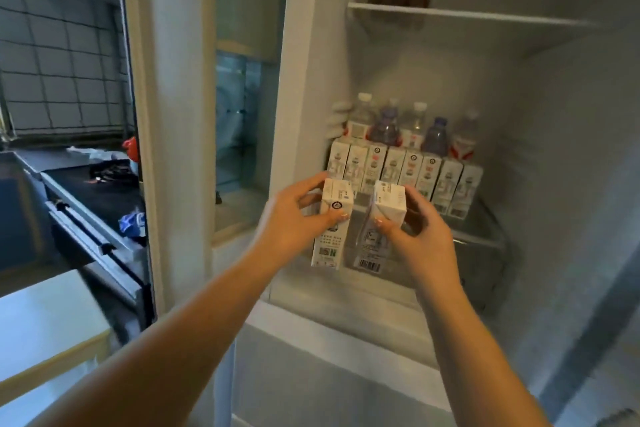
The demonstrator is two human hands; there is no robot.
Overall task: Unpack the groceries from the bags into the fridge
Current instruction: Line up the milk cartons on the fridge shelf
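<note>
Both arms reach forward; left hand [294, 215] grip holds left carton [331, 227]; right hand [420, 232] grip holds right carton [381, 224]

Head view (close) into open fridge [433, 14]

carton [330, 229] print blurred, nothing legible

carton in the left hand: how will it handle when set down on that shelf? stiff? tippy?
Probably stiff: the carton in the left hand keeps flat faces and sharp edges under the grip. Likely somewhat tippy, being tall with a narrow base, though the row of cartons on the shelf stands upright fine. It shouldn't roll, being boxy, unlike the bottles behind.
</note>
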